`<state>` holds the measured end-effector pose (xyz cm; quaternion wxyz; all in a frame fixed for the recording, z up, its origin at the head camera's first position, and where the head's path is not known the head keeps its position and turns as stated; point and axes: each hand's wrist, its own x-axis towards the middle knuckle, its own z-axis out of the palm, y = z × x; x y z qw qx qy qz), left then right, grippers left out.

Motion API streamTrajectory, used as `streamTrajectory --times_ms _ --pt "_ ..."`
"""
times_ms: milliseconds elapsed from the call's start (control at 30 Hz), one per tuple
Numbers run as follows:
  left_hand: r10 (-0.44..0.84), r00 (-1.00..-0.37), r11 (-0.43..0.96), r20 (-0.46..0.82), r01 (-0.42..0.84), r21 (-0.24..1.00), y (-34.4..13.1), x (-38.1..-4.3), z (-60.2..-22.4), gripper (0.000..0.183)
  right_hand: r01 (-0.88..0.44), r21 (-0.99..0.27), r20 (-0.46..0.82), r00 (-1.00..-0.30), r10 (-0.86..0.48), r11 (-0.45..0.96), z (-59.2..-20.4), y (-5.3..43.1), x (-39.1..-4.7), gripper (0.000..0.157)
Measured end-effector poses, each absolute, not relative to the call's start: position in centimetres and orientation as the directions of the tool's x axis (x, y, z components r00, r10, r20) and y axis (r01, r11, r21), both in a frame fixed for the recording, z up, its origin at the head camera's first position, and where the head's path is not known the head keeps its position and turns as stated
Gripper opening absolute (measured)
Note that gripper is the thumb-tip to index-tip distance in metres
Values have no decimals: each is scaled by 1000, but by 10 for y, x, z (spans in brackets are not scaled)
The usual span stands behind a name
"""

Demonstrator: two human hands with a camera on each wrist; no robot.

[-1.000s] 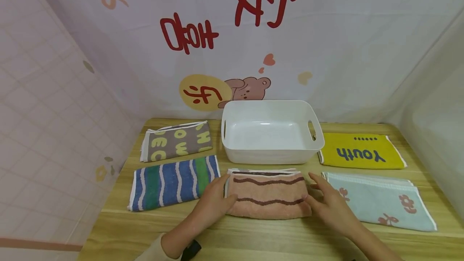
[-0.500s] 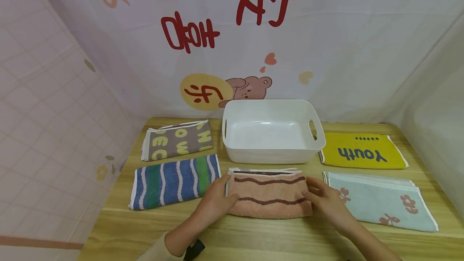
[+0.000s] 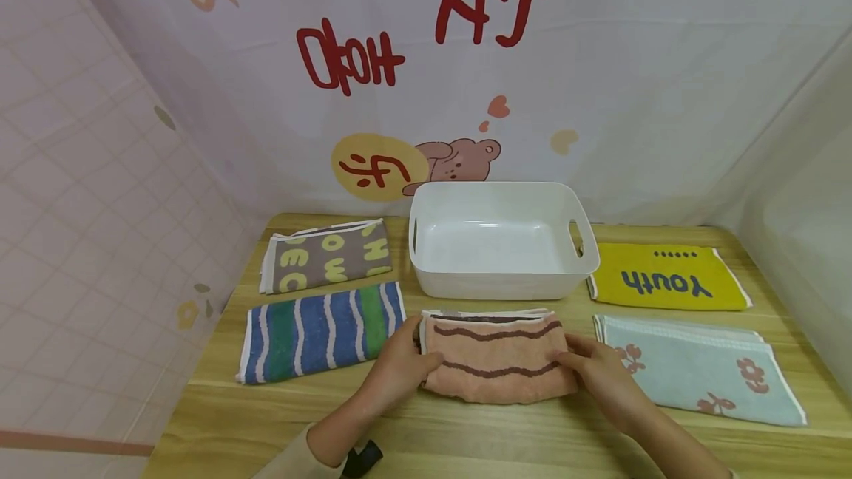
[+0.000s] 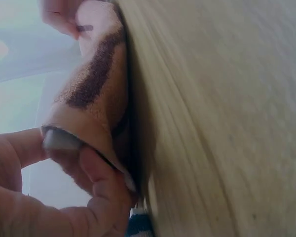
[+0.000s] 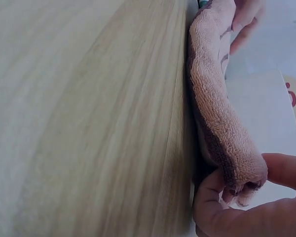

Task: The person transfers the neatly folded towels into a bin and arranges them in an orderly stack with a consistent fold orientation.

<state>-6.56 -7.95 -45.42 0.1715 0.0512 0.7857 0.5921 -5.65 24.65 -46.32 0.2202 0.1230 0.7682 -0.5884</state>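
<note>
A folded pink towel (image 3: 499, 353) with brown wavy stripes is held by both hands at the front middle of the table. My left hand (image 3: 402, 364) pinches its left end, thumb on top and fingers beneath, as the left wrist view shows the towel (image 4: 96, 84) between them. At the other end my right hand (image 3: 602, 375) pinches the towel (image 5: 219, 103) the same way. Both ends look slightly raised off the wood in the wrist views. Just behind the towel stands a white plastic basket (image 3: 499, 287) with handle holes.
Left of the basket lie a grey-brown towel (image 3: 329, 257) with yellow letters and a blue-and-green striped towel (image 3: 319, 331). To the right are a yellow "Youth" towel (image 3: 668, 276) and a light blue flowered towel (image 3: 705, 368). A printed white backdrop (image 3: 632, 94) hangs behind the table.
My right hand has closed in on the towel's right end and now grips it. The towel has shifted slightly right, and its ends have bent up a little.
</note>
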Motion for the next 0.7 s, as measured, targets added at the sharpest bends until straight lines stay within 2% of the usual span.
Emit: streamTrajectory --times_ms 100,200,333,500,700 --pt "312 -923 132 -223 -191 973 -79 -66 -454 60 477 -850 -504 -859 -85 226 -464 246 -58 64" --pt "316 -912 32 -262 -266 963 -77 -66 -454 60 487 -854 -509 -856 -97 186 -463 245 -58 60" --pt "290 -892 25 -347 -355 934 -75 -67 -455 63 500 -852 -518 -849 -104 157 -463 246 -58 58" --pt "296 -852 27 -432 -445 895 -74 -68 -456 49 514 -848 -528 -842 -115 129 -463 247 -58 56" --pt "352 -819 -26 -454 -493 870 -73 -69 -456 38 513 -847 -528 -840 -120 138 -464 247 -59 57"
